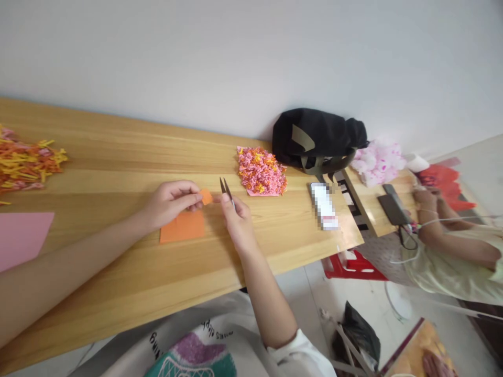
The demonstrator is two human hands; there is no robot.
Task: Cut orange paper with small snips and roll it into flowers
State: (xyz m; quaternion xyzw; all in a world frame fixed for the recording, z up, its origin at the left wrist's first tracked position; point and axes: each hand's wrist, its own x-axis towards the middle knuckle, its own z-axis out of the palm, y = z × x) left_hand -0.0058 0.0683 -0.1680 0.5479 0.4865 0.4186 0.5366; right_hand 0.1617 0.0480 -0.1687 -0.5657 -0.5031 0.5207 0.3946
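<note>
My left hand [176, 201] pinches a small orange piece [206, 197] between thumb and fingertips, just above an orange sheet [183, 228] lying on the table. To its right, my right hand [238, 220] grips tweezers [225, 187], their two dark points upward and slightly apart. The right fingertips come close to the orange piece; whether they touch it I cannot tell. Beyond the right hand, a heap of small pink, orange and yellow pieces [261, 170] lies on a pink sheet.
A loose pile of yellow, orange and pink strips [27, 162] and a pink sheet [23, 235] lie at left. A black bag [318, 136] rests against the wall, with a phone [324, 206] before it. Another person's hands [428, 201] are at a second table, right.
</note>
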